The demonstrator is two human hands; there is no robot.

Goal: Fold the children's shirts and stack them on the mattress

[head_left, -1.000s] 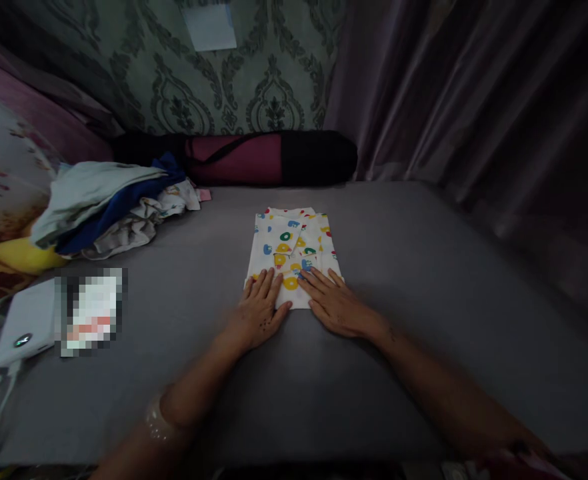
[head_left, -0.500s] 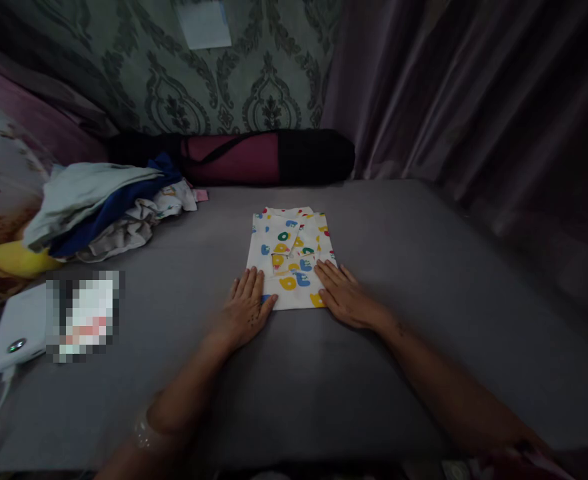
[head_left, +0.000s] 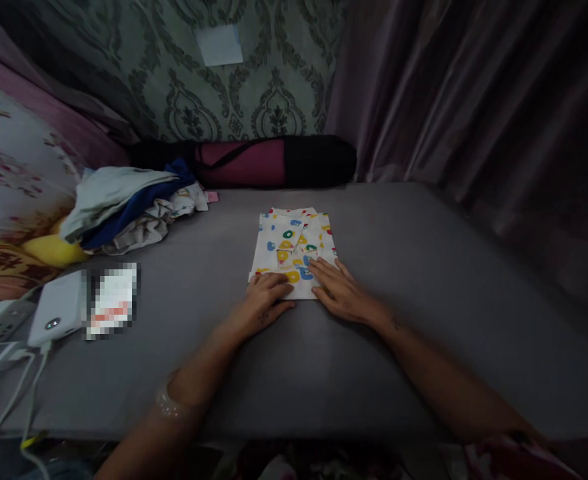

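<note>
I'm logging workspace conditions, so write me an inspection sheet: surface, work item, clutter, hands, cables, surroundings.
Surface: grey covering, looks mostly smooth.
Work item: folded white printed garment, lying flat.
Clutter: pile of clothes, white device and pixelated item, all left of the garment.
Hands: left hand on the garment's near left part, fingers bent, pinch unclear; right hand on the near right, fingers extended.
Cables: white cables at near left, apart from the garment.
Surroundings: patterned wall, curtain, black-and-maroon bag.
</note>
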